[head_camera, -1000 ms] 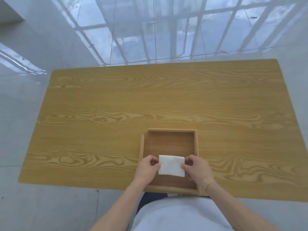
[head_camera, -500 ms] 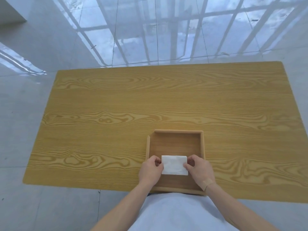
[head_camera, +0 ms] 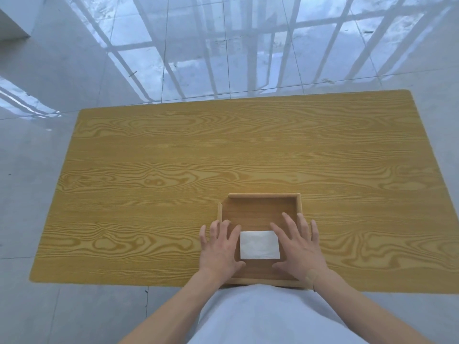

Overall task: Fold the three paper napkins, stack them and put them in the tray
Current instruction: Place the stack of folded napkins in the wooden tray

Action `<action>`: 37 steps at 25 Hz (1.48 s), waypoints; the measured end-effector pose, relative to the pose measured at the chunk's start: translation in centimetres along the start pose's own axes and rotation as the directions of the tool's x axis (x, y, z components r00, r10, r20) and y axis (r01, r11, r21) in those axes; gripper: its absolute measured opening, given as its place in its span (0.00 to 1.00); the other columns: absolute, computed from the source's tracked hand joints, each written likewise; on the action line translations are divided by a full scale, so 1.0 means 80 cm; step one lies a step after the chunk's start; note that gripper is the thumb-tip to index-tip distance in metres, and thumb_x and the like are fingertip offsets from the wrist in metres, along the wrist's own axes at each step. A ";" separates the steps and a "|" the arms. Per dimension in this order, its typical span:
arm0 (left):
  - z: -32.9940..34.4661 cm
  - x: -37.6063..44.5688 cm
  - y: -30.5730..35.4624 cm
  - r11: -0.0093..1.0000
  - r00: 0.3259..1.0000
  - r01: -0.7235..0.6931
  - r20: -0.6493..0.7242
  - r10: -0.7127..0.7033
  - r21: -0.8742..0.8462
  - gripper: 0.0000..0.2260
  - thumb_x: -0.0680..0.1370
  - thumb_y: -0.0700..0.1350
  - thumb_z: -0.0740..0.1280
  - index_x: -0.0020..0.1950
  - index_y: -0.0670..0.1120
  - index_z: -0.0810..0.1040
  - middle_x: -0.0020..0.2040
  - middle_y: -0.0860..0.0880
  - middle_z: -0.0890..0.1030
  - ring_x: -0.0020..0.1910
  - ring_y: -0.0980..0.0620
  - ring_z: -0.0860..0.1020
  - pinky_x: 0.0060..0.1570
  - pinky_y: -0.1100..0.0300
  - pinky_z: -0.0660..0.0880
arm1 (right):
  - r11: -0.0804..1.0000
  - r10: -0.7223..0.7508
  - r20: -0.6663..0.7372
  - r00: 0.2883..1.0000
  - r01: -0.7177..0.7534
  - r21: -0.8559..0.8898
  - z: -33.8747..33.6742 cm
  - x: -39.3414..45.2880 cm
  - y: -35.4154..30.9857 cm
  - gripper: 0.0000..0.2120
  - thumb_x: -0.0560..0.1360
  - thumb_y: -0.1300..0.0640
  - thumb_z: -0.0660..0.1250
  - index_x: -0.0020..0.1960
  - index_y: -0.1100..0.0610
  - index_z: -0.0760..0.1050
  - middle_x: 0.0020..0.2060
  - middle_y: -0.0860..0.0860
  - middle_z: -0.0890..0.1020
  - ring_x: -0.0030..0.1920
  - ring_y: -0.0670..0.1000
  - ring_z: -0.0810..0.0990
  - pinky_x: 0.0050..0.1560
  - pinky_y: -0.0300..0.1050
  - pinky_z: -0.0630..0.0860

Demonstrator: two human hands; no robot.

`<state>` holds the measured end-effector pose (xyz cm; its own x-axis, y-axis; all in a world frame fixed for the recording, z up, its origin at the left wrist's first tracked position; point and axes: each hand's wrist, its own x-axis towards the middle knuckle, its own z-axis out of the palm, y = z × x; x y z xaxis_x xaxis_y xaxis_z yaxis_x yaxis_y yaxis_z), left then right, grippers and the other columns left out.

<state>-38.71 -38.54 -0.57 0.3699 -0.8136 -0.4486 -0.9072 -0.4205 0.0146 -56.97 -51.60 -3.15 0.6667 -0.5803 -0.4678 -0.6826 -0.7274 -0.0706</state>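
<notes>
**Napkins lie in the tray, your hands spread on either side**

The folded white paper napkins lie flat as a neat rectangle on the floor of the shallow square wooden tray, in the half nearest you. From above you see only one white face, so how many layers make up the stack cannot be told. The far half of the tray floor is bare wood.

Your left hand is spread with its fingers straight and splayed, pointing away from you. It lies over the tray's left wall, just beside the left edge of the napkins, and it grips nothing. Whether its index finger touches the paper cannot be told.

Your right hand is spread the same way, fingers straight and fanned out. It lies over the right side of the tray, just beside the right edge of the napkins, thumb toward the near right corner of the stack. It holds nothing either.

The tray stands at the near edge of the yellow wood-grain table, a little right of its middle, right in front of your body. Your light-coloured shirt fills the bottom of the view between your bare forearms. Beyond the table lies a glossy grey tiled floor with pale reflections of window bars.
</notes>
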 end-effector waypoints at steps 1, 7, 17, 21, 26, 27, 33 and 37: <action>0.002 0.003 -0.001 1.000 1.000 -0.008 0.011 0.007 0.023 0.42 0.67 0.65 0.71 0.75 0.57 0.55 0.75 0.48 0.55 0.75 0.41 0.48 0.70 0.38 0.39 | 1.000 0.001 -0.001 1.000 -0.001 -0.017 0.002 0.003 0.001 0.52 0.60 0.32 0.72 0.75 0.40 0.48 0.78 0.51 0.43 0.75 0.64 0.32 0.70 0.67 0.29; 0.003 0.010 0.000 0.999 1.000 -0.016 0.006 0.016 0.034 0.37 0.66 0.61 0.73 0.70 0.57 0.60 0.74 0.48 0.55 0.74 0.39 0.46 0.69 0.36 0.35 | 0.999 -0.013 -0.028 1.000 0.011 -0.053 0.004 0.006 0.000 0.45 0.59 0.36 0.75 0.72 0.41 0.60 0.78 0.53 0.52 0.76 0.64 0.40 0.72 0.69 0.36; 0.005 0.010 0.004 1.000 1.000 -0.025 -0.004 0.025 0.016 0.31 0.68 0.58 0.73 0.67 0.57 0.64 0.74 0.47 0.56 0.74 0.39 0.45 0.69 0.35 0.35 | 1.000 -0.016 -0.057 0.998 0.015 -0.021 0.000 0.000 -0.003 0.37 0.61 0.39 0.74 0.66 0.42 0.65 0.77 0.53 0.57 0.76 0.65 0.44 0.73 0.68 0.39; 0.012 0.001 0.002 0.997 0.998 -0.065 -0.010 0.065 0.039 0.31 0.67 0.59 0.72 0.66 0.57 0.64 0.74 0.47 0.57 0.74 0.39 0.45 0.69 0.35 0.35 | 1.000 -0.008 -0.061 0.998 0.007 -0.007 0.007 -0.014 -0.007 0.35 0.60 0.38 0.73 0.64 0.43 0.67 0.77 0.53 0.58 0.76 0.65 0.46 0.73 0.69 0.41; 0.019 -0.008 0.000 0.994 0.996 -0.087 0.006 0.087 0.070 0.33 0.64 0.61 0.73 0.65 0.57 0.65 0.73 0.47 0.59 0.74 0.39 0.47 0.69 0.35 0.35 | 1.000 -0.008 -0.080 0.997 0.008 0.002 0.016 -0.028 -0.010 0.36 0.56 0.37 0.75 0.62 0.43 0.70 0.75 0.54 0.63 0.75 0.65 0.50 0.72 0.70 0.46; 0.021 -0.009 -0.001 0.994 0.996 -0.084 0.007 0.083 0.073 0.33 0.64 0.61 0.73 0.65 0.57 0.65 0.73 0.47 0.59 0.74 0.39 0.47 0.69 0.35 0.36 | 1.000 -0.003 -0.077 0.997 0.003 -0.001 0.017 -0.029 -0.010 0.37 0.56 0.36 0.76 0.63 0.43 0.70 0.75 0.54 0.62 0.75 0.65 0.50 0.73 0.70 0.46; 0.023 -0.007 -0.002 0.994 0.995 -0.097 0.026 0.096 0.043 0.39 0.63 0.63 0.74 0.69 0.58 0.60 0.73 0.48 0.52 0.75 0.39 0.44 0.68 0.35 0.31 | 1.000 0.018 -0.058 0.998 -0.018 -0.013 0.017 -0.030 -0.010 0.45 0.56 0.32 0.75 0.69 0.42 0.64 0.77 0.52 0.57 0.76 0.63 0.46 0.73 0.69 0.41; 0.022 -0.006 -0.005 0.991 0.992 -0.126 0.013 0.125 0.042 0.35 0.65 0.63 0.72 0.67 0.57 0.63 0.74 0.47 0.54 0.75 0.39 0.43 0.67 0.36 0.30 | 1.000 0.012 -0.053 0.999 -0.014 -0.024 0.017 -0.030 -0.010 0.42 0.58 0.32 0.74 0.68 0.42 0.65 0.77 0.52 0.56 0.76 0.63 0.45 0.73 0.69 0.40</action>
<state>-38.85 -37.27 -1.90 0.2506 -0.8544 -0.4551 -0.9541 -0.2977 0.0335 -58.43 -49.17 -3.15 0.6731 -0.6077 -0.4215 -0.6841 -0.7281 -0.0427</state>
